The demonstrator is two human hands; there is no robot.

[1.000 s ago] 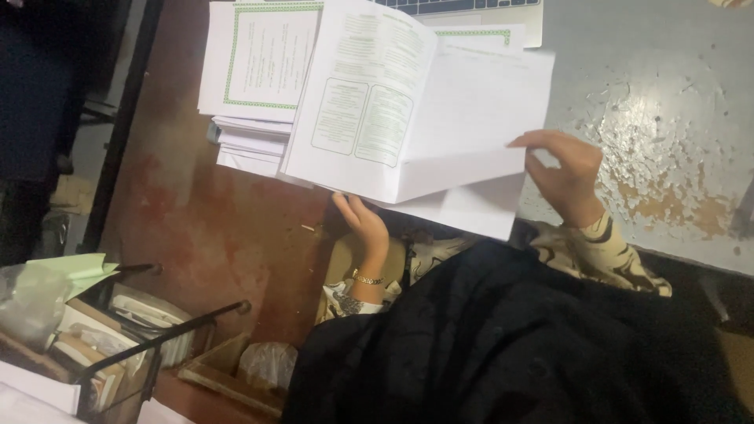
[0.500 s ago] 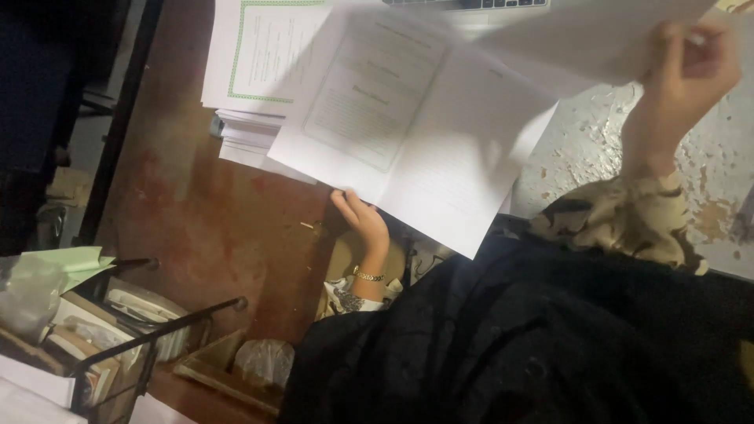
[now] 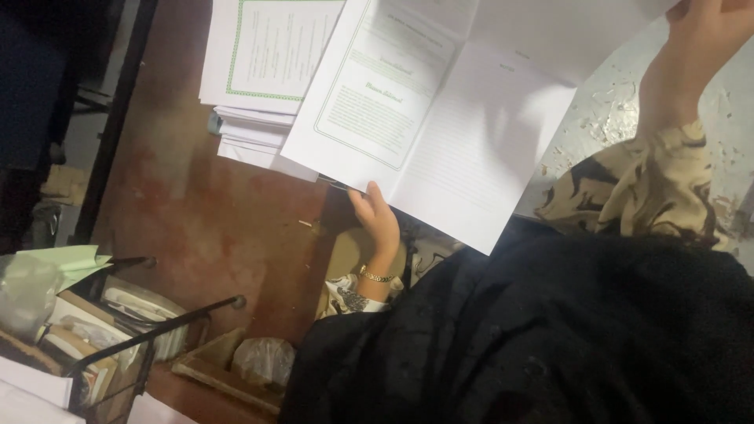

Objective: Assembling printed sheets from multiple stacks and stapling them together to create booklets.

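My left hand [image 3: 378, 228] holds the near edge of a large white printed sheet [image 3: 440, 133] with a thin green frame on its left half. A gold bracelet circles that wrist. My right hand [image 3: 703, 35] is raised at the top right and grips the sheet's far flap, lifting it up and open. Under and behind the sheet lies a stack of similar green-bordered white papers [image 3: 263, 71] on a reddish-brown table [image 3: 196, 220]. My dark clothing fills the lower right.
A black wire rack [image 3: 118, 330] with small books and a plastic bag stands at the lower left. A green paper [image 3: 67, 259] lies beside it. A worn grey surface [image 3: 734, 157] with flaking paint is at the right. A bag sits in a tray below the table edge.
My right hand has risen from the sheet's right edge to the top right corner, unfolding the flap. The sheet has opened out wide. My left hand has kept its place.
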